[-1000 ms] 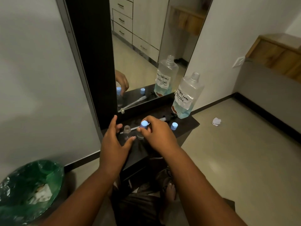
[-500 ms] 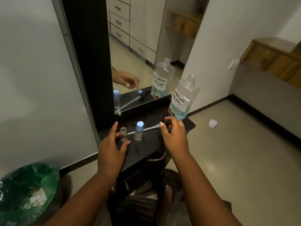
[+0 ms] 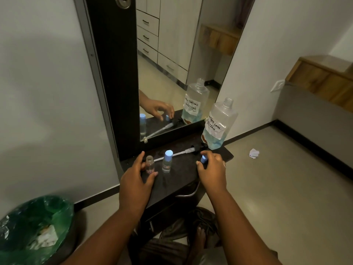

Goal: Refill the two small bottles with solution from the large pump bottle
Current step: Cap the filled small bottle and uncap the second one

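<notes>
Two small clear bottles stand on a dark shelf [image 3: 183, 178] below a mirror. The left small bottle [image 3: 150, 165] has no cap, and my left hand [image 3: 136, 185] cups it between thumb and fingers. The right small bottle [image 3: 167, 161] wears a blue cap and stands free. My right hand [image 3: 212, 172] pinches a loose blue cap [image 3: 204, 159] just above the shelf. The large bottle [image 3: 219, 125], labelled contact lens solution, stands open at the shelf's right end with a little blue liquid in it. Its pump with the white tube [image 3: 183, 152] lies flat behind the small bottles.
The mirror [image 3: 177, 54] rises right behind the shelf and reflects the bottles and a hand. A bin lined with a green bag [image 3: 36, 228] sits on the floor at the lower left. A crumpled tissue [image 3: 253, 153] lies on the floor to the right.
My right hand left the capped small bottle, moved right across the shelf and took up the loose blue cap. My left hand stayed around the uncapped bottle.
</notes>
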